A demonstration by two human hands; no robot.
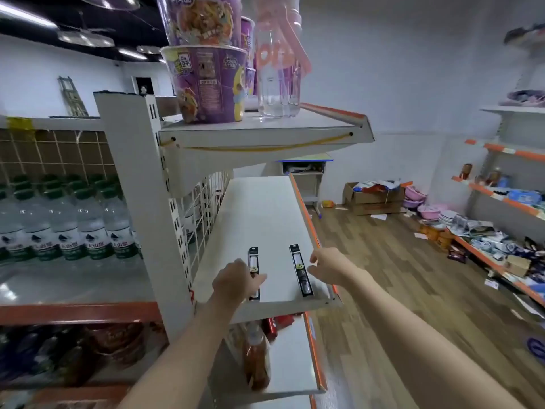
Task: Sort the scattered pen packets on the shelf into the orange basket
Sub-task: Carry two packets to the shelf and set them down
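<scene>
Two long black pen packets lie on the white middle shelf (pixel 259 214) near its front end. My left hand (pixel 236 280) lies over the lower part of the left packet (pixel 253 259), its thumb across the packet; a firm hold is not clear. The right packet (pixel 300 270) lies free on the shelf. My right hand (pixel 327 265) hovers just to the right of it with fingers loosely curled, holding nothing. No orange basket is in view.
Purple noodle cups (pixel 206 84) and a clear bottle (pixel 278 69) stand on the shelf above. Water bottles (pixel 65 222) fill the unit at left. A lower shelf (pixel 290 355) holds a sauce bottle. Boxes, bowls and goods clutter the wooden floor and the right-hand shelves (pixel 501 199).
</scene>
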